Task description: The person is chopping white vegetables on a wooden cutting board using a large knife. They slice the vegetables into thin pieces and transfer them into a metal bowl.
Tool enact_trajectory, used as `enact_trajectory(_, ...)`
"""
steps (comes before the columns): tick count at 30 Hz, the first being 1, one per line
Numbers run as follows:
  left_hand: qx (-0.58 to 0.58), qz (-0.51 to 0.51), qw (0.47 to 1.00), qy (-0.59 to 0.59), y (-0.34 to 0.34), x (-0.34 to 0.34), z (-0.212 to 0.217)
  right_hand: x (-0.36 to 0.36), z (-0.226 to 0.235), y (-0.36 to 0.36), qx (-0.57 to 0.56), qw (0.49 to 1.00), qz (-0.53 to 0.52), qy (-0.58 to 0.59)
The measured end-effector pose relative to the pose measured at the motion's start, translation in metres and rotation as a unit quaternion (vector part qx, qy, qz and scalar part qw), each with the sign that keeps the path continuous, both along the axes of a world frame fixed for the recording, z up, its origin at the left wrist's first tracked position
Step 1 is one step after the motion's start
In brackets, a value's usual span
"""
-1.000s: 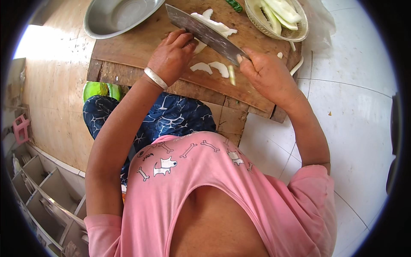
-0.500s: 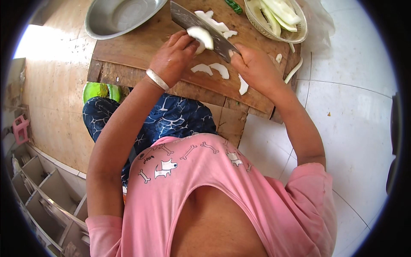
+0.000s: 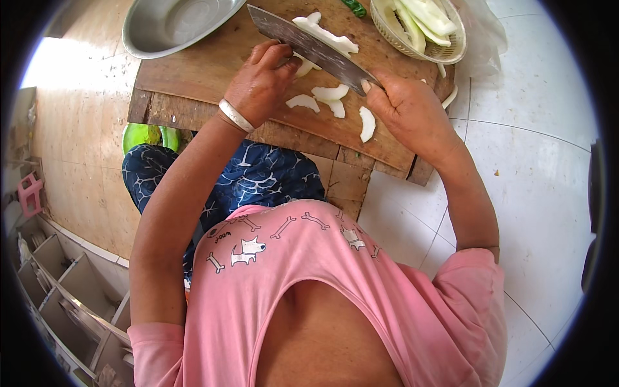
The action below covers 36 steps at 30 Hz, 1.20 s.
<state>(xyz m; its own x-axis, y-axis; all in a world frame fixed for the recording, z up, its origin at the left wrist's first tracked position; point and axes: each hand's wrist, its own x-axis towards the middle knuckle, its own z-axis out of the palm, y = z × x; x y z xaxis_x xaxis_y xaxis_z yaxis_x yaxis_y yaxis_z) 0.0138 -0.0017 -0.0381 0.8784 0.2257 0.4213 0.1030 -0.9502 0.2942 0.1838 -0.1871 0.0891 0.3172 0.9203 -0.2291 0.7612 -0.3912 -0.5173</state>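
My right hand (image 3: 412, 111) grips the handle of a broad cleaver (image 3: 309, 46), whose blade lies slanted across the wooden cutting board (image 3: 213, 64). My left hand (image 3: 261, 84), with a white bangle on the wrist, rests on the board and presses a pale vegetable piece (image 3: 303, 64) against the blade. Cut white slices (image 3: 332, 93) lie beside the blade, one slice (image 3: 366, 124) nearer the board's front edge. More slices (image 3: 325, 35) sit beyond the blade.
A metal bowl (image 3: 161, 29) stands at the board's far left. A woven basket (image 3: 445, 45) with peeled pale vegetable strips sits at the far right. A green item (image 3: 147, 135) shows under the low table. White tiled floor (image 3: 535, 161) lies to the right, shelving (image 3: 58, 284) lower left.
The cleaver swung back so its blade lies across the vegetable under my left hand. One more slice has come to rest near the board's front edge.
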Motion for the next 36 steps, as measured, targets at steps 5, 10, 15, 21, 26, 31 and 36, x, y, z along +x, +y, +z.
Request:
enact_trajectory(5,-0.012,-0.01,1.0,-0.007,0.002,-0.001,0.0,0.006,-0.001,0.009,-0.025,0.999,0.021,0.001)
enact_trajectory(10,-0.006,-0.009,1.0,-0.008,0.002,-0.001,-0.001,0.005,-0.023,0.026,-0.027,0.999,0.014,-0.035)
enact_trajectory(15,0.015,0.017,0.999,-0.027,-0.003,-0.006,0.0,0.007,-0.039,0.026,0.026,0.999,0.012,-0.029)
enact_trajectory(21,-0.013,0.052,0.998,-0.018,-0.011,-0.003,-0.003,0.005,-0.034,0.018,0.037,0.997,-0.053,0.031)
enact_trajectory(26,-0.002,0.077,0.997,-0.023,-0.009,0.002,-0.007,0.003,-0.013,0.007,0.048,0.997,-0.029,-0.06)
enact_trajectory(31,0.014,0.065,0.993,-0.097,-0.019,-0.011,0.028,0.003,-0.009,0.0,0.142,0.971,0.02,-0.192)
enact_trajectory(36,0.082,0.024,0.982,-0.169,-0.026,-0.037,0.079,0.006,0.007,0.013,0.195,0.927,0.079,-0.31)
